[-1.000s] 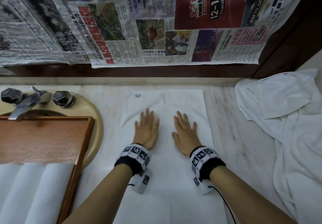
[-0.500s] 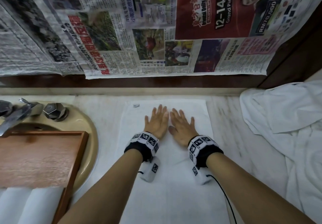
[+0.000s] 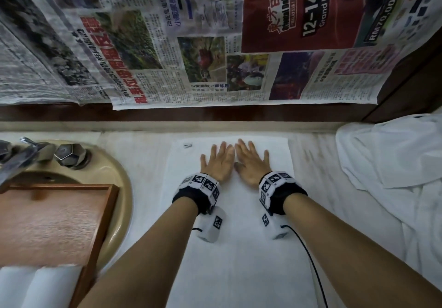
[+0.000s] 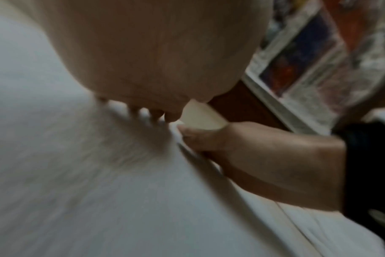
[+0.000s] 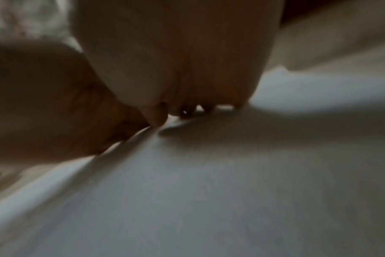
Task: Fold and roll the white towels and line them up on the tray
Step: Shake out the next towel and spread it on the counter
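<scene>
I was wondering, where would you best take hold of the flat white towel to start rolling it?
Probably at the far edge of the flat towel, near the wall, coming from above. It lies spread lengthwise on the counter, and both the left hand and the right hand rest flat side by side just short of that edge, so curling the fingertips over it seems easiest.

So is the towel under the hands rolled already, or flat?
Flat: the towel lies spread on the counter, with both open hands pressing it.

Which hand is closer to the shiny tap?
Left. The left hand lies flat on the towel, on the side nearer the tap; the right hand lies just beyond it, farther away.
</scene>
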